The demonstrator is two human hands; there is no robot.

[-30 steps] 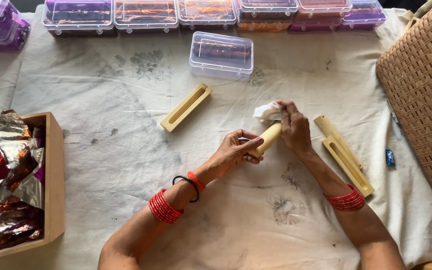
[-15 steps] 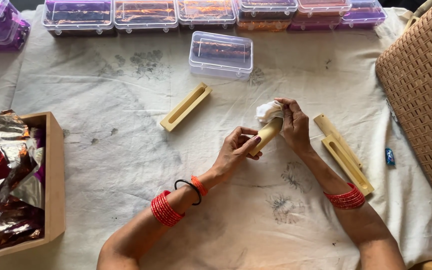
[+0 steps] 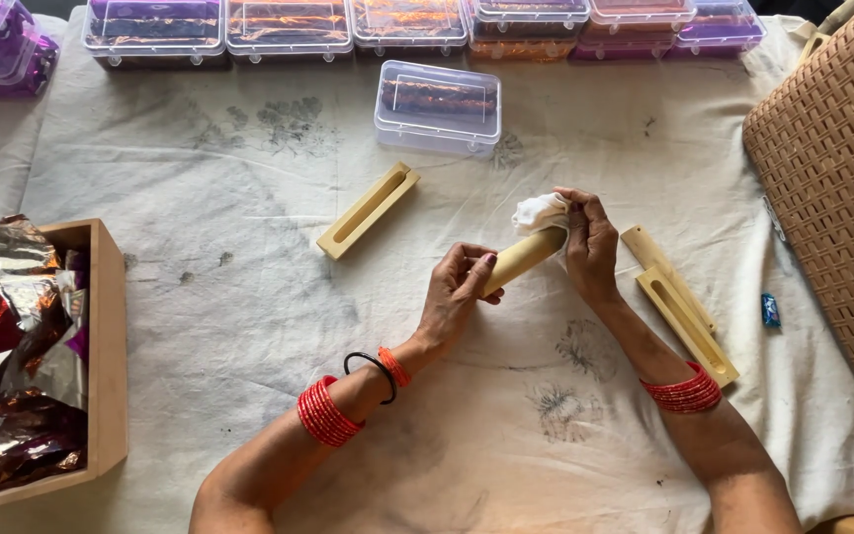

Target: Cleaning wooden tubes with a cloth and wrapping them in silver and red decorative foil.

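Hands [image 3: 457, 297] [image 3: 590, 247] grip smooth wooden block [image 3: 524, 255]; right fingers pinch crumpled white cloth [image 3: 538, 210].

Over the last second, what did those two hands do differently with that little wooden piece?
The right hand worked the white cloth up over the far end of the wooden piece, which tilted slightly more upright. The left hand kept its grip on the near end. The slotted wooden blocks and the plastic boxes stayed put.

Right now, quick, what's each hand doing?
Left hand: fingers closed around the lower end of the tan wooden cylinder.
Right hand: fingers pinching a white cloth against the cylinder's upper end.
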